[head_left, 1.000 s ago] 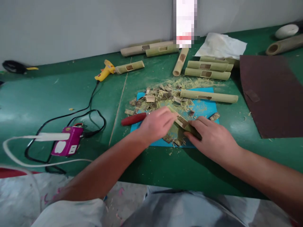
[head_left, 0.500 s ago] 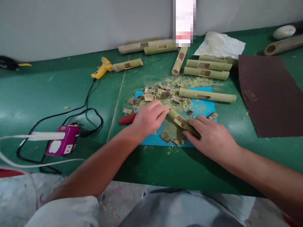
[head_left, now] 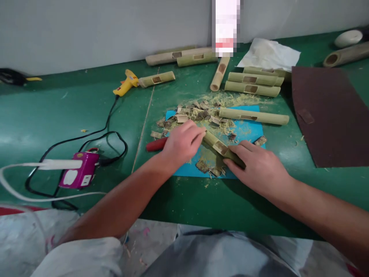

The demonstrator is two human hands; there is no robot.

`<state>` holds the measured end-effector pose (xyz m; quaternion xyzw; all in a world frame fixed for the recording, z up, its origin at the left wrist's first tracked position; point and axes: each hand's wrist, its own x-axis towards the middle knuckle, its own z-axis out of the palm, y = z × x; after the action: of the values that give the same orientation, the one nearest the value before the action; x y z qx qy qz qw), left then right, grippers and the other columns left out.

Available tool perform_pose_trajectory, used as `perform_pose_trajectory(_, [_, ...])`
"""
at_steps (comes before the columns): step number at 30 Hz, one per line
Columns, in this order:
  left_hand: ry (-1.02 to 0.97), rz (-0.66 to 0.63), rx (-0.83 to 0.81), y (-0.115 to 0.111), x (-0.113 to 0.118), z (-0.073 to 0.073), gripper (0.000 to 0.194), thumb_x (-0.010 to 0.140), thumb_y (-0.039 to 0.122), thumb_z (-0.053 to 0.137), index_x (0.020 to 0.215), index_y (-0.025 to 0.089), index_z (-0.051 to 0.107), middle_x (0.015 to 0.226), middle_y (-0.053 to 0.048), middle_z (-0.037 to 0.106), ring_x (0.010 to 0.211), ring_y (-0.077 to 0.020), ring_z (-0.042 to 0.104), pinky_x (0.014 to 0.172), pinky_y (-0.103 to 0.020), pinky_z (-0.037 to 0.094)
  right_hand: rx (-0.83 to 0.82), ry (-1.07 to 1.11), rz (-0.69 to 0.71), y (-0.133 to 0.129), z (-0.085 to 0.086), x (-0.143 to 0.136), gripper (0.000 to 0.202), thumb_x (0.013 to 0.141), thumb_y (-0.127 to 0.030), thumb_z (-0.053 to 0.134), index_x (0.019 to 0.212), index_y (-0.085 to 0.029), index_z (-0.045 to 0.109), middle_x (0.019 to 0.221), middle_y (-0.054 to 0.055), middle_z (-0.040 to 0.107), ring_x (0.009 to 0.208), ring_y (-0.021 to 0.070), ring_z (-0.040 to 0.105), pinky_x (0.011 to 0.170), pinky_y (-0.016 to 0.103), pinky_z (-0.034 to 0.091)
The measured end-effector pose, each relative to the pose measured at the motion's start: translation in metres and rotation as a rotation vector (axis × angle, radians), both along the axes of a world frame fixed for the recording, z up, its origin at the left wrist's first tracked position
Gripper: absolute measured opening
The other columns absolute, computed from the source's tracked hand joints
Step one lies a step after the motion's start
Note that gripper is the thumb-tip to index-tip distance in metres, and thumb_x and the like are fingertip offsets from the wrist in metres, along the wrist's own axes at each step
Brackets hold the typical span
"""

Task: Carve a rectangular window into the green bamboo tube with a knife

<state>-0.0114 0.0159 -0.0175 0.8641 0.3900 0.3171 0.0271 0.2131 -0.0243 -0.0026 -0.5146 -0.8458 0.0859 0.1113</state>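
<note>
A green bamboo tube (head_left: pixel 213 141) with a rectangular opening lies slanted over a blue sheet (head_left: pixel 248 132). My left hand (head_left: pixel 184 141) is closed at the tube's upper left end, thumb and fingers pinched there. At the lower right end, my right hand (head_left: pixel 256 161) has its fingers wrapped round the tube. A red handle (head_left: pixel 156 144) sticks out to the left from beneath my left hand; its other end is hidden. Bamboo chips (head_left: pixel 182 118) and shavings are heaped behind my hands, and a longer tube (head_left: pixel 255 116) with a cut opening rests behind the right one.
Several cut tubes (head_left: pixel 252 88) lie at the back, some under a white cloth (head_left: pixel 268 55). A yellow glue gun (head_left: pixel 126 83) and its black cord are left, near a purple power adapter (head_left: pixel 79 169). A dark brown sheet (head_left: pixel 331 119) covers part of the green table (head_left: pixel 178 204) at right.
The whole view has shifted slightly, so things appear a little farther right. Both hands keep their places on the tube.
</note>
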Motion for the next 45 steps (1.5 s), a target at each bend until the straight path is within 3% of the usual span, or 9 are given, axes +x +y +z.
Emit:
perform_pose_trajectory(3, [0.029,-0.067,-0.026,-0.0007,0.0008,0.0007,0.017,0.098,0.02,0.05,0.093,0.015,0.066,0.083,-0.004,0.064,0.076,-0.0132,0.06,0.072,-0.026,0.051,-0.002,-0.005,0.007,0.0001,0.0005,-0.0002,0.022,0.091,-0.035,0.054,0.089,-0.018,0.068,0.089,0.006,0.066,0.069,0.016,0.057,0.055,0.028,0.028])
perform_pose_trajectory(7, [0.008,0.034,-0.013,-0.0003,0.0005,0.0001,0.018,0.098,0.022,0.05,0.09,0.016,0.066,0.081,-0.004,0.062,0.074,-0.0142,0.06,0.069,-0.028,0.051,0.006,0.008,0.008,0.0005,-0.0002,0.0002,0.024,0.092,-0.036,0.052,0.087,-0.018,0.067,0.086,0.006,0.065,0.067,0.0151,0.055,0.055,0.028,0.028])
perform_pose_trajectory(17, [0.054,-0.047,-0.039,-0.0055,0.0046,0.0038,0.019,0.099,0.021,0.048,0.093,0.015,0.065,0.079,-0.003,0.061,0.072,-0.0131,0.058,0.069,-0.026,0.049,-0.007,0.017,0.017,0.0005,0.0,0.0008,0.024,0.092,-0.034,0.051,0.087,-0.018,0.067,0.085,0.005,0.063,0.067,0.0149,0.053,0.055,0.028,0.027])
perform_pose_trajectory(20, [0.013,0.024,-0.034,-0.0055,0.0039,0.0038,0.019,0.099,0.021,0.05,0.09,0.015,0.066,0.081,-0.004,0.062,0.074,-0.0128,0.06,0.07,-0.026,0.05,-0.007,0.027,0.007,0.0009,-0.0008,0.0008,0.027,0.093,-0.036,0.049,0.088,-0.017,0.068,0.087,0.006,0.063,0.066,0.0149,0.053,0.055,0.028,0.027])
perform_pose_trajectory(29, [0.013,0.029,-0.002,-0.0044,0.0031,0.0021,0.019,0.099,0.02,0.049,0.093,0.014,0.066,0.082,-0.004,0.063,0.077,-0.0139,0.061,0.072,-0.027,0.052,-0.003,0.005,-0.008,0.0017,0.0002,0.0014,0.027,0.092,-0.038,0.052,0.098,-0.019,0.07,0.091,0.007,0.063,0.068,0.0156,0.054,0.055,0.028,0.029])
perform_pose_trajectory(32, [0.044,-0.04,-0.055,-0.0058,0.0047,0.0014,0.02,0.099,0.021,0.047,0.094,0.014,0.066,0.082,-0.005,0.063,0.078,-0.0138,0.061,0.074,-0.027,0.052,0.011,0.007,0.003,0.0018,0.0005,0.001,0.028,0.092,-0.036,0.052,0.108,-0.02,0.068,0.093,0.006,0.063,0.07,0.0162,0.055,0.054,0.027,0.029])
perform_pose_trajectory(36, [0.0,0.081,-0.028,-0.0041,0.0031,0.0014,0.019,0.099,0.021,0.049,0.094,0.014,0.066,0.084,-0.005,0.064,0.08,-0.0147,0.062,0.076,-0.028,0.053,0.053,0.021,0.006,0.001,-0.0001,0.0007,0.028,0.093,-0.037,0.051,0.107,-0.021,0.069,0.096,0.007,0.066,0.071,0.016,0.057,0.055,0.027,0.032])
perform_pose_trajectory(40, [0.04,-0.011,-0.038,-0.004,0.0024,0.0016,0.02,0.099,0.021,0.048,0.098,0.014,0.066,0.083,-0.004,0.064,0.08,-0.0143,0.062,0.076,-0.027,0.054,0.082,0.03,0.01,0.0014,-0.0009,0.0022,0.027,0.093,-0.035,0.052,0.107,-0.022,0.07,0.091,0.004,0.067,0.068,0.0159,0.058,0.054,0.028,0.033])
perform_pose_trajectory(45, [0.014,0.079,-0.013,-0.0052,0.0028,-0.0002,0.019,0.099,0.022,0.05,0.097,0.013,0.067,0.083,-0.005,0.064,0.078,-0.0138,0.062,0.074,-0.027,0.053,0.095,0.084,0.034,0.0056,-0.0029,0.0046,0.025,0.093,-0.033,0.052,0.099,-0.018,0.072,0.089,0.006,0.068,0.069,0.0163,0.059,0.059,0.029,0.038])
